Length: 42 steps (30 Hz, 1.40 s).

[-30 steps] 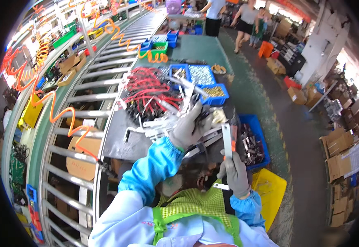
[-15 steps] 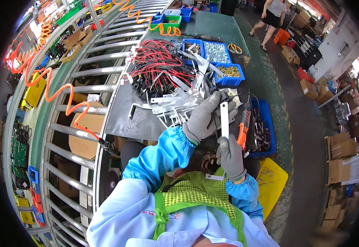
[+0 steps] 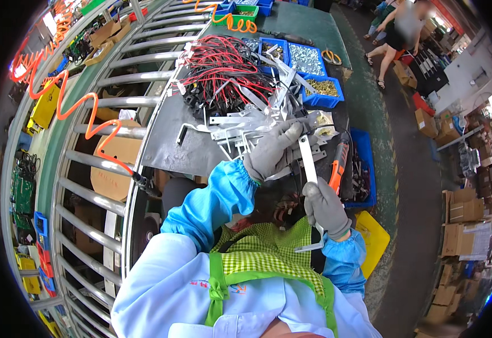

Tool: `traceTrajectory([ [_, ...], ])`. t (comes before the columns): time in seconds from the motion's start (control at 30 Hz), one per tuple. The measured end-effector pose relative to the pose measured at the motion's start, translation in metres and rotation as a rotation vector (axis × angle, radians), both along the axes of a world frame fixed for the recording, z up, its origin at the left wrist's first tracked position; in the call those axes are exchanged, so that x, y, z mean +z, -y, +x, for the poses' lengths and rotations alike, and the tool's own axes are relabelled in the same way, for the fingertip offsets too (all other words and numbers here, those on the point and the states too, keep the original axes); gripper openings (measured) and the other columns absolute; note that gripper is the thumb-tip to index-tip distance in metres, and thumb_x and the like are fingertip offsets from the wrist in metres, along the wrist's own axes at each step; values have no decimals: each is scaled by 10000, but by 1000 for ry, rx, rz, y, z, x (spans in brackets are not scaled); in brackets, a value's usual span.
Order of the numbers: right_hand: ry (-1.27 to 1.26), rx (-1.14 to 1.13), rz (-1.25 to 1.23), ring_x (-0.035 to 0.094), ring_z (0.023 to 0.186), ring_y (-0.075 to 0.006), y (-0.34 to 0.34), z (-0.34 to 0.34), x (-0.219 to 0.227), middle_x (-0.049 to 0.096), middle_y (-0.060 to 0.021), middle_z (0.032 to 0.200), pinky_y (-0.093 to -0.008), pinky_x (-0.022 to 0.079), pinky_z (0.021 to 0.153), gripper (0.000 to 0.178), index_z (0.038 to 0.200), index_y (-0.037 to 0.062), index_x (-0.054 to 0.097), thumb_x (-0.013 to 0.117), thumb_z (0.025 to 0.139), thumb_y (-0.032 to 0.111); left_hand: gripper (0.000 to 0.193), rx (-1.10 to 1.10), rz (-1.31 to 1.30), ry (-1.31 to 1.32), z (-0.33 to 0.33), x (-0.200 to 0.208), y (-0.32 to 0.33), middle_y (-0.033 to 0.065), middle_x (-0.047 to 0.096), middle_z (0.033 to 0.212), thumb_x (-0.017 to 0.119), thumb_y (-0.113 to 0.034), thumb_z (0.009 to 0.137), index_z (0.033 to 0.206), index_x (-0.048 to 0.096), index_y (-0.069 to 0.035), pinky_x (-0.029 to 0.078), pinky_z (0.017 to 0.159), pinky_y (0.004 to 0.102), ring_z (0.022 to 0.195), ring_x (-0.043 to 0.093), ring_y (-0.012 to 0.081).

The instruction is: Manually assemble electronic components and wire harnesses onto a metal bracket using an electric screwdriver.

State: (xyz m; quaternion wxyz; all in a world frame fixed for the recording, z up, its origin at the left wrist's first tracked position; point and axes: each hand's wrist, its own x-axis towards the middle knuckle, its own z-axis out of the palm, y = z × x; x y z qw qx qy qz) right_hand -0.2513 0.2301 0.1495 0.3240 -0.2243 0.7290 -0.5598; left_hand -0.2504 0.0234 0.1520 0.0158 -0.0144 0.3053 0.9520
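Observation:
My right hand (image 3: pixel 326 208), in a grey glove, grips a flat, pale metal bracket (image 3: pixel 308 160). The bracket's holed end points up toward my left hand; its bent foot shows below my right fist. My left hand (image 3: pixel 274 149), gloved too, has its fingers curled at the near edge of the bench. Something small and dark is at its fingertips, but I cannot make out what it is. Just beyond lies a pile of similar metal brackets (image 3: pixel 237 130). Right of the bracket rests an orange and black power screwdriver (image 3: pixel 339 163).
Red and black wires (image 3: pixel 223 67) are heaped on the bench behind the brackets. Blue bins of screws (image 3: pixel 322 101) and small silver parts (image 3: pixel 307 59) stand at the right. A roller conveyor (image 3: pixel 93 197) runs along the left, with an orange coiled hose (image 3: pixel 91 112). A person (image 3: pixel 398 34) walks at the far right.
The bracket has tilted, its lower end swinging right with my right hand. My left hand has shifted slightly. The view has moved a little, and the person in the aisle has come closer.

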Motion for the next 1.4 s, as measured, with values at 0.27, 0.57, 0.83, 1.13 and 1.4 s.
traceTrajectory([
  [0.27, 70, 15, 26, 426, 399, -86, 5, 4, 8, 466, -9, 549, -246, 348, 375, 287, 962, 47, 504, 436, 1041, 314, 403, 48, 38, -24, 4, -6, 2, 100, 618, 1092, 521, -290, 1010, 1285, 460, -1, 558, 943, 388, 995, 663, 214],
  [0.57, -109, -68, 91, 490, 435, -95, 21, -14, 4, 535, -30, 614, -245, 372, 383, 256, 1035, 48, 535, 475, 1024, 297, 341, 0, -116, 17, 16, -31, -27, 63, 625, 1018, 572, -271, 993, 1224, 523, -25, 542, 714, 293, 859, 630, 152],
  [0.83, 28, -17, -126, 633, 675, -127, 2, 1, -32, 644, -89, 825, -272, 538, 622, 376, 1045, -20, 554, 524, 1010, 353, 263, 177, 26, -21, -3, -28, 2, 64, 600, 1082, 515, -220, 1017, 1179, 515, -12, 576, 895, 323, 1027, 651, 185],
  [1.13, -110, -137, -99, 665, 682, -163, 28, 9, -33, 653, -99, 804, -296, 548, 636, 366, 1081, -19, 574, 475, 1025, 329, 304, -80, -124, 66, 24, -46, -21, 99, 609, 1125, 522, -242, 1015, 1225, 499, -23, 585, 772, 323, 978, 666, 183],
  [1.4, -457, -438, -146, 640, 770, -102, -26, -56, 51, 666, -59, 828, -256, 520, 665, 212, 986, 35, 645, 563, 919, 219, 473, -109, 65, -139, 60, -43, 17, 106, 577, 1043, 529, -335, 1000, 1314, 417, 1, 575, 869, 374, 818, 636, 150],
])
